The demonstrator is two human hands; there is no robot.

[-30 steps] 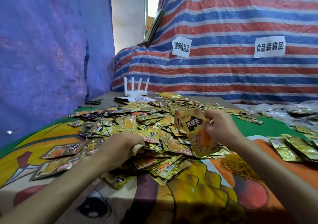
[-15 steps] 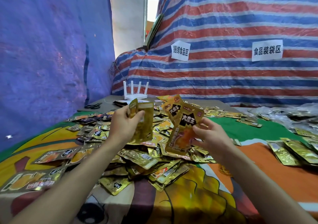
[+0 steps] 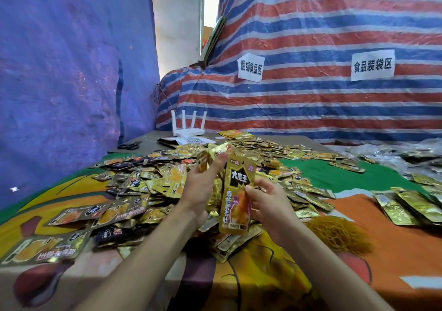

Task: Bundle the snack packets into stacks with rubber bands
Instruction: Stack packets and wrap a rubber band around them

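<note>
Left hand [image 3: 199, 191]: we hold gold packets [image 3: 211, 154].
Right hand [image 3: 270, 203]: we pinch one upright packet [image 3: 236, 191].
Nearby: rubber bands [image 3: 339, 233], packet pile [image 3: 153, 179].

**Our tally**

We count two hands, the left hand [image 3: 201, 191] and the right hand [image 3: 267, 205]. The snack packets [image 3: 155, 181] heaped across the table [image 3: 358, 263] are too many for us to count. Toward its right edge we see one mound of rubber bands [image 3: 339, 233]. At its far left corner are one router [image 3: 189, 131] with four antennas and one pair of scissors [image 3: 129, 146]. We also count two paper signs, a left sign [image 3: 251, 67] and a right sign [image 3: 372, 65].
</note>
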